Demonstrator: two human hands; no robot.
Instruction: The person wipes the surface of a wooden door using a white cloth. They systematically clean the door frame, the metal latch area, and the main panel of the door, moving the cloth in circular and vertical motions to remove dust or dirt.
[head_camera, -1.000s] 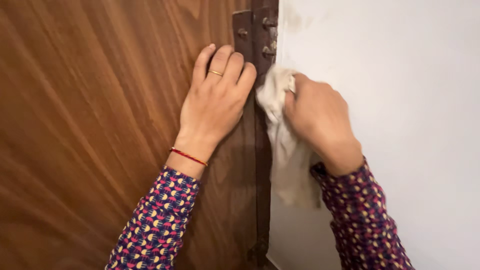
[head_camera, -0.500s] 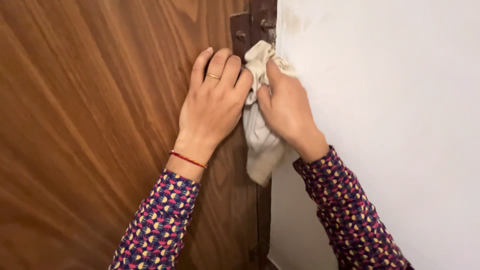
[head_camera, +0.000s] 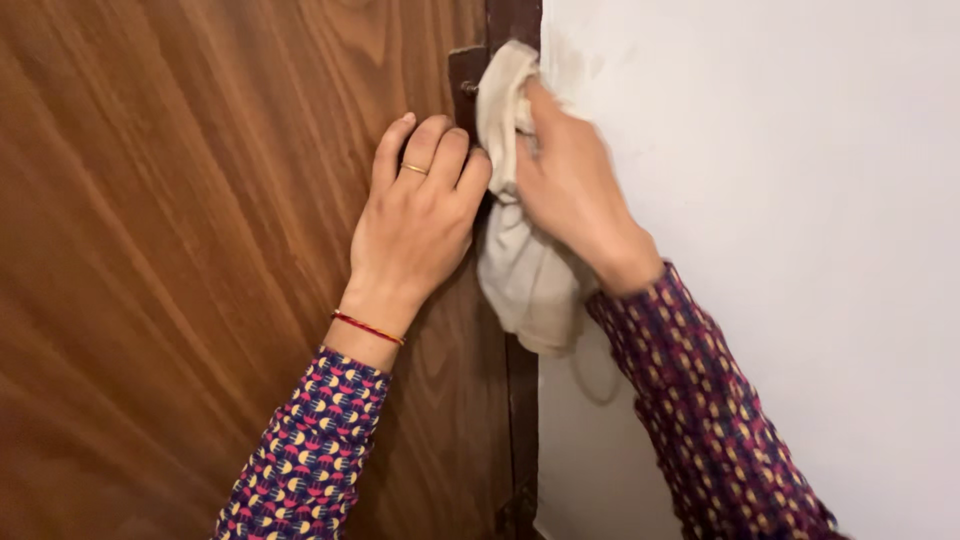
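A pale, off-white cleaning cloth is bunched in your right hand and pressed high against the dark wooden door frame, right where the frame meets the white wall. The upper part of the cloth covers a dark metal fitting on the frame, likely a hinge or latch plate, though only its left edge shows. The rest of the cloth hangs loose below your palm, down along the frame.

Your right hand is closed around the cloth, fingers curled into its folds, knuckles facing you. Your left hand lies flat and open on the brown wood-grain door, just beside the cloth, fingertips touching the frame's edge; it holds nothing. It wears a thin gold ring, and a red thread bracelet circles the wrist. Both sleeves are dark with a small multicoloured print.

To wipe well here, keep the cloth folded thick over your fingertips so it reaches into the recesses around the metal fitting. Press firmly and follow the line of the frame rather than scrubbing sideways, which could smear grime onto the wall; a faint grey smudge already shows there beside the cloth. Keep your left palm braced on the door so the surface does not shift under the pressure.
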